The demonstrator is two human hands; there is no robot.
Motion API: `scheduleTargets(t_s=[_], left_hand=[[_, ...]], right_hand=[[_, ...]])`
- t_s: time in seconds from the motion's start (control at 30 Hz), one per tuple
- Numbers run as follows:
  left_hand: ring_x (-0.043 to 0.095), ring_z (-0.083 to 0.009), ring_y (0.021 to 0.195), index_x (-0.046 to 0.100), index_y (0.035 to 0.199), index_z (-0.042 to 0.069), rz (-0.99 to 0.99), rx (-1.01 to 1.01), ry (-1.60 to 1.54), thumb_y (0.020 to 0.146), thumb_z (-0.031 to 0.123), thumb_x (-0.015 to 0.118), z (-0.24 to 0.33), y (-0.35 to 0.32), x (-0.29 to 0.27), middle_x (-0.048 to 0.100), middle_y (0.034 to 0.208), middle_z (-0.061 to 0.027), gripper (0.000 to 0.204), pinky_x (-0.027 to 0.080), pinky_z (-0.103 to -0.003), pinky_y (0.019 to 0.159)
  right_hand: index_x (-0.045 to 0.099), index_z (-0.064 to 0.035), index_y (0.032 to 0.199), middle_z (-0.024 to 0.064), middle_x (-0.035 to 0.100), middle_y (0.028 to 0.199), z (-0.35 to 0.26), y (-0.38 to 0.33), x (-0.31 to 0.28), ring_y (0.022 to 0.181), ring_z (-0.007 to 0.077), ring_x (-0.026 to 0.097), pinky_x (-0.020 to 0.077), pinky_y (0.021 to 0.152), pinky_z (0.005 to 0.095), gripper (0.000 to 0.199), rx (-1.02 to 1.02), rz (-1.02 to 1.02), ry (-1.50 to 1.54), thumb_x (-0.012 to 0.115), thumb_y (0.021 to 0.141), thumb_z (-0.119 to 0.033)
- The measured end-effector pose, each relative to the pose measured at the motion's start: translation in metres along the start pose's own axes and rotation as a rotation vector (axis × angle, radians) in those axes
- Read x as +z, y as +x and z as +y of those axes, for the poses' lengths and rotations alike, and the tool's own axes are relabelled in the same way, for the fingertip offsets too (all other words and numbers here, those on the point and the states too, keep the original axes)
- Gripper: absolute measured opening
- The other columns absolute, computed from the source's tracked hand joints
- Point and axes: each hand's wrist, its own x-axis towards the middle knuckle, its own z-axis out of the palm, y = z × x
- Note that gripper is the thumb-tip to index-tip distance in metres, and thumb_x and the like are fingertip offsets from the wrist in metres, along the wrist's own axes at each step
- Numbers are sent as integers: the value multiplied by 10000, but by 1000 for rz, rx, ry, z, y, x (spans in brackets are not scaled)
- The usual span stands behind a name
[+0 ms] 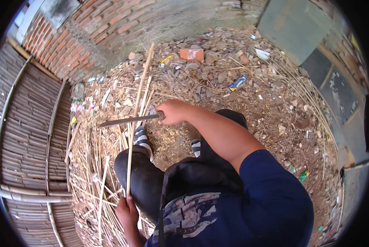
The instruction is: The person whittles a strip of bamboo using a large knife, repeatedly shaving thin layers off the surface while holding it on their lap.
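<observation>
My right hand (172,112) is closed round the handle of a machete (117,122), out in front of my knees. Its long dark blade points left and crosses over a long pale cane stick (130,164). Whether blade and stick touch, I cannot tell. Low at the left, my left hand (127,210) grips the near end of that stick. From there the stick runs past my left knee and away over the ground. Other split canes (145,101) lie close beside it under the blade.
Loose canes (103,193) are strewn on the left by a bamboo slat panel (24,119). Ahead, rubble, a broken brick (192,55) and a blue wrapper (237,83) lie before a brick wall (122,20). Grey boards (293,29) lean at the right.
</observation>
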Motion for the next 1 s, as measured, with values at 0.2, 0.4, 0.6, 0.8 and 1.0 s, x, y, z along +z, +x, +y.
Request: scheduleTargets(t_s=[0.2,0.4,0.6,0.8,1.0], left_hand=[[536,-421,533,512,736,7,-42,59,-8,1015,297,558,0,-1,-3,537,590,-206,405,374,-504,515],[541,-439,555,506,738,10,-57,77,-3,1020,283,547,-4,2,-5,541,603,-219,395,374,-520,519],[538,-448,561,496,734,10,-67,86,59,1026,285,527,-9,4,-5,540,606,-224,402,374,-535,528],[541,-453,565,494,736,10,-55,99,59,1024,277,527,-5,3,-4,544,611,-229,394,374,-541,531],[551,-459,581,498,747,2,-82,83,21,1022,246,529,-6,4,-1,550,622,-238,368,380,-528,532]], right_hand=[[693,-87,899,153,693,865,13,-4,8,878,361,684,529,764,481,291,-18,37,-4,770,759,-330],[702,-99,935,149,698,903,16,0,10,907,343,689,536,781,474,298,-1,-8,-51,768,766,-336],[714,-101,971,153,701,920,24,4,14,910,340,690,538,787,469,311,-3,-43,-55,764,780,-342],[714,-95,980,154,705,921,25,6,15,904,342,689,537,781,473,326,2,-47,-22,768,777,-345],[711,-87,964,161,704,893,19,4,14,887,354,690,537,778,471,324,34,-55,-18,768,778,-346]])
